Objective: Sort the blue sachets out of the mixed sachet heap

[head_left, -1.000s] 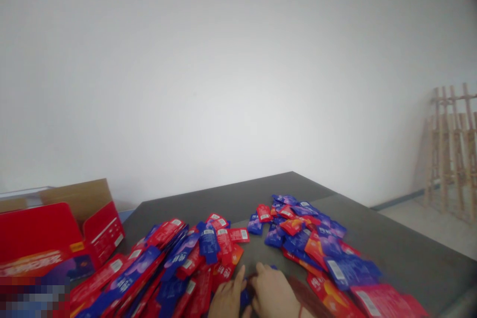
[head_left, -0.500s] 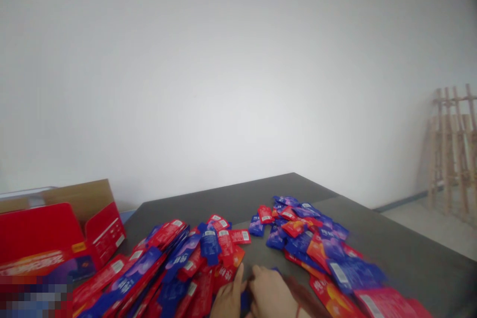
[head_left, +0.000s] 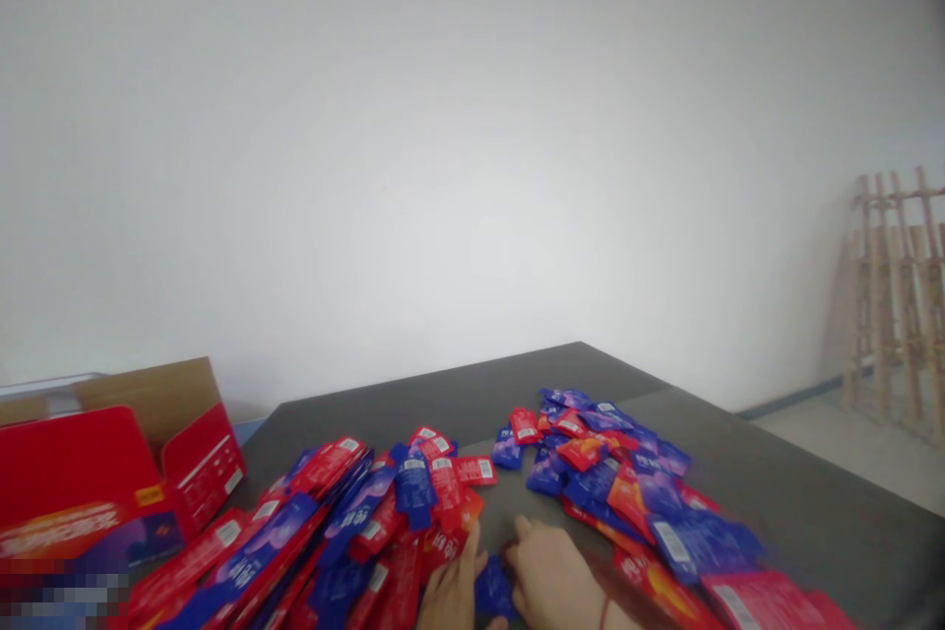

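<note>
Low in the view, my left hand (head_left: 449, 593) rests beside a blue packet (head_left: 494, 589), its index finger stretched forward along the packet's left edge and its thumb near the lower edge. To the right of that packet is my right hand (head_left: 555, 575), its back turned up and its fingers curled. Its fingertips are hidden, so what they pinch, if anything, does not show. Flat red and blue packages (head_left: 361, 509) with white barcode labels lie heaped close by my left hand. Beyond my right hand spreads a pile of red, orange and blue sachets (head_left: 591, 482).
A red printed carton (head_left: 66, 463) with raised flaps stands at the left, a brown cardboard box (head_left: 158, 389) behind it. The dark grey table (head_left: 472, 392) reaches toward a pale wall (head_left: 472, 138). Wooden racks (head_left: 893, 295) lean at the far right.
My right hand has shifted slightly right, away from my left hand, and more of the blue packet between them shows. The left hand has barely moved. The piles look the same.
</note>
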`<state>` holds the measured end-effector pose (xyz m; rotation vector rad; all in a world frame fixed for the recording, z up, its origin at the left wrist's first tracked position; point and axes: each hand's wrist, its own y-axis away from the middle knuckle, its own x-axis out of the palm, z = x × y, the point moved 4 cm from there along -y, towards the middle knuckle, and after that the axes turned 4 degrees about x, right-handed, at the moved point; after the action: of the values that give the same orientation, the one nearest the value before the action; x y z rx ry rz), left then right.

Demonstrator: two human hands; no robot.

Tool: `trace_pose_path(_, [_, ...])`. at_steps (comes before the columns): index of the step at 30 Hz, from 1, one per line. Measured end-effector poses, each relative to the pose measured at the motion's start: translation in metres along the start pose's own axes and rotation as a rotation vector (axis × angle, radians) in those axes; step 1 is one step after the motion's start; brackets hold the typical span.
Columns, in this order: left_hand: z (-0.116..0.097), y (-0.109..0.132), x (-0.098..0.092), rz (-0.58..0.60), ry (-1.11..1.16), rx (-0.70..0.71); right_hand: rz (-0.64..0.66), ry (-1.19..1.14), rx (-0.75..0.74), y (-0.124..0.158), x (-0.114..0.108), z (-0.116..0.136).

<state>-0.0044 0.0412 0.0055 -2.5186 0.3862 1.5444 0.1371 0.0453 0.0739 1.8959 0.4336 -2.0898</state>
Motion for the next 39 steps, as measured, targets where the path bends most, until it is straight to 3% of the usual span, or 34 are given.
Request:
trace_pose_path(3, [0.006,-0.002,0.005,0.006,-0.006,-0.018,0.024,-0.017,-0.050,-0.003,0.001,0.018])
trace_pose_path(5, [0.009,-0.003,0.007,0.006,-0.008,-0.009,0.017,-0.039,-0.050,-0.002,0.002,0.017])
trace_pose_path(11, [0.009,-0.003,0.008,-0.001,-0.012,0.016,-0.117,-0.057,0.116,0.008,0.013,-0.037])
trace_pose_path(14, [0.005,-0.001,0.005,-0.001,-0.013,0.016,-0.156,-0.047,0.171,0.011,0.017,-0.051])
trace_pose_path(18, [0.001,0.001,0.002,-0.012,-0.032,0.015,-0.103,-0.035,0.118,0.010,0.021,-0.027])
trace_pose_path(23, [-0.001,0.001,0.002,-0.009,-0.068,0.023,-0.016,-0.035,-0.112,0.008,0.033,0.009])
trace_pose_path(26, [-0.002,0.001,0.001,0.002,-0.078,0.021,-0.059,-0.106,-0.121,0.016,0.040,-0.007])
trace_pose_path(30, [-0.003,0.001,0.000,-0.012,-0.049,0.029,-0.152,-0.138,0.111,0.026,0.043,-0.051])
trace_pose_path(32, [-0.004,0.002,-0.001,-0.034,-0.050,0.037,-0.155,-0.120,0.196,0.027,0.042,-0.061])
trace_pose_path(36, [-0.005,0.002,-0.002,-0.036,-0.087,0.026,-0.158,-0.022,0.205,0.021,0.041,-0.049])
trace_pose_path(39, [-0.006,0.001,-0.002,-0.008,-0.106,0.019,-0.150,0.009,0.110,0.013,0.051,-0.026])
